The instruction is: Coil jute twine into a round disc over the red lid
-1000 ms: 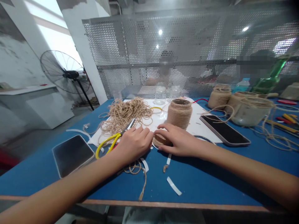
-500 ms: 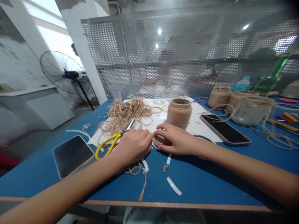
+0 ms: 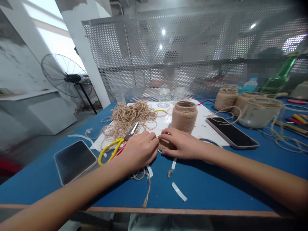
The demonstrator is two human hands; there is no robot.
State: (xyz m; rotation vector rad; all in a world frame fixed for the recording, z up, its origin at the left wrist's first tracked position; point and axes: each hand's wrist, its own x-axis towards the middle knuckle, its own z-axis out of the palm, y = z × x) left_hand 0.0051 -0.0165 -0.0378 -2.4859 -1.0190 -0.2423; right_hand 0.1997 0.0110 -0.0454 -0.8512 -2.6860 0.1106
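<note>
My right hand [image 3: 181, 143] curves its fingers and thumb around a small round piece wound with brown twine [image 3: 165, 146], low over the table. Against its left edge, my left hand [image 3: 141, 148] is closed with the fingertips pressed together; what they pinch is hidden. A length of twine [image 3: 148, 186] trails from beneath the left hand toward the table's front edge. Yellow-handled scissors [image 3: 117, 147] lie beside the left hand, with something red partly under that hand. Just behind the right hand stands a twine-wrapped jar [image 3: 184, 117].
A loose twine heap [image 3: 132, 115] lies on white paper [image 3: 204, 128]. Phones sit left [image 3: 75, 162] and right [image 3: 231, 133]. Glass jars [image 3: 164, 98] stand at the back, wrapped jars [image 3: 226, 98] at the right. Paper strips [image 3: 179, 191] lie in front. A perforated screen [image 3: 144, 57] closes the far side.
My left hand has shifted very slightly, its fingers still against the round twine piece. The right hand stays almost still around it.
</note>
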